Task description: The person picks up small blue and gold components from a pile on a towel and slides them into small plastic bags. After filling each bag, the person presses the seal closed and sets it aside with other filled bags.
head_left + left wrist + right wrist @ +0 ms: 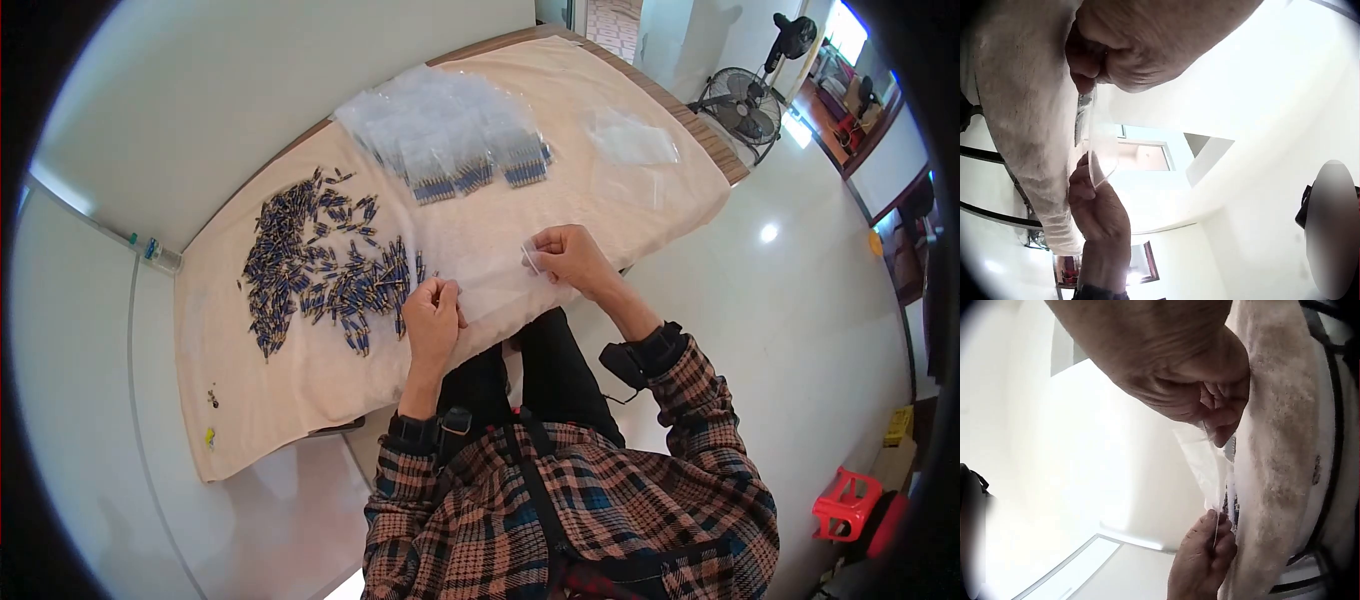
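A clear plastic bag (492,288) is stretched between the two hands, low over the cloth at the table's near edge. My left hand (434,318) pinches one end of it between thumb and curled fingers. The other end is in the grip of my right hand (572,258), thumb against fingertips. Seen from the left wrist, the bag (1105,140) is a thin transparent sheet; in the right wrist view the bag (1196,459) hangs with a bright edge. Just beyond the left hand lies a loose pile of small dark-blue pieces with brass-coloured ends (375,285).
Filled clear bags (440,130) of the blue pieces are heaped at the back. Flat plastic bags (635,140) lie at the right on the beige cloth (570,85). A wall borders the table's far left side; a fan (742,105) stands on the floor beyond.
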A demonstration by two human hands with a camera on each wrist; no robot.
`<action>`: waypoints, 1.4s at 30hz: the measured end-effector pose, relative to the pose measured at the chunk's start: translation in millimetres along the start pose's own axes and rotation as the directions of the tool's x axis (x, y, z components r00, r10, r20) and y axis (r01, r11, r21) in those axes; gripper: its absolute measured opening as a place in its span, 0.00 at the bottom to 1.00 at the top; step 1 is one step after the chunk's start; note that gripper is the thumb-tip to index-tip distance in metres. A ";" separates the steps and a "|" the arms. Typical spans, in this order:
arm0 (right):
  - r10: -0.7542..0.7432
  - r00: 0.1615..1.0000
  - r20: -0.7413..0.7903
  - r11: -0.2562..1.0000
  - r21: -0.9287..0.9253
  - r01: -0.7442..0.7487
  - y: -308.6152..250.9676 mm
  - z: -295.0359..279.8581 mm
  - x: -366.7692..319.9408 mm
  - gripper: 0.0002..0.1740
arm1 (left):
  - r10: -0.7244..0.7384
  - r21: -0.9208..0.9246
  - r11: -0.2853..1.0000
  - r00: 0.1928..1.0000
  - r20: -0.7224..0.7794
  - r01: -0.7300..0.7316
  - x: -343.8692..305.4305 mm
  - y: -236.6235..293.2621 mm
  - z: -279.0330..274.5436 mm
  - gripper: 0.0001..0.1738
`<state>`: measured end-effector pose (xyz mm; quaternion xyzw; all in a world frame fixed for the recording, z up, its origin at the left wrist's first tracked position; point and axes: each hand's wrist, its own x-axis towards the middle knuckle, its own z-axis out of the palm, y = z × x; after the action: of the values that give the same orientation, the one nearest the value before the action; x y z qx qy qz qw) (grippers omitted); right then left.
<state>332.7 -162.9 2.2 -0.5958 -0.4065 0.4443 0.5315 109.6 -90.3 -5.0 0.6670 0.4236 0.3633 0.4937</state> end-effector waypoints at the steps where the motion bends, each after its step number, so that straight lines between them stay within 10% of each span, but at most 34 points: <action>1: 0.006 1.000 -0.013 1.000 -0.015 -0.006 -0.5 -3.0 1.5 0.10 | -0.006 0.005 1.000 1.000 -0.003 0.006 1.6 -0.1 2.3 0.12; 11: -0.246 0.947 -0.206 0.931 -0.323 0.171 15.8 -11.4 13.1 0.09 | -0.040 -0.065 0.997 0.993 -0.116 0.032 -5.5 -1.0 8.9 0.10; 13: -0.247 0.950 -0.193 0.929 -0.325 0.176 19.1 -11.2 21.2 0.09 | 0.329 0.254 0.921 0.939 -0.100 -0.296 -8.5 -9.6 3.8 0.08; 17: -0.256 0.939 -0.228 0.904 -0.402 0.148 15.4 -7.6 26.7 0.10 | 0.554 0.595 0.640 0.829 0.082 -0.487 -14.0 -4.1 -12.4 0.09; 24: -0.446 0.882 -0.154 0.716 -0.653 0.248 22.4 -8.8 30.5 0.09 | 0.518 0.730 0.481 0.830 0.209 -0.485 -3.7 -14.5 -60.9 0.16; 27: -0.691 0.721 -0.053 0.451 -0.811 0.372 33.2 -16.2 35.7 0.14 | 0.508 0.793 0.432 0.843 0.179 -0.429 -1.0 -10.9 -89.1 0.17; 32: -0.724 0.687 -0.064 0.434 -0.816 0.382 -35.3 40.0 2.8 0.19 | 0.511 0.741 0.537 0.855 0.093 -0.402 9.3 -27.9 -142.9 0.19; 36: -0.503 0.837 0.218 0.681 -0.496 0.538 -49.1 99.1 4.4 0.23 | 0.337 0.744 0.644 0.939 -0.066 -0.178 0.8 -12.8 -153.2 0.27; 42: -0.489 0.756 0.434 0.333 -0.709 0.622 -52.5 173.9 49.2 0.31 | 0.117 0.795 0.606 0.990 -0.076 -0.011 24.3 -14.9 -157.5 0.33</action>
<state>178.4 -63.0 42.6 -0.5615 -0.7789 0.0330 0.2775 -26.5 -10.2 21.3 0.8080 0.5453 0.1951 0.1080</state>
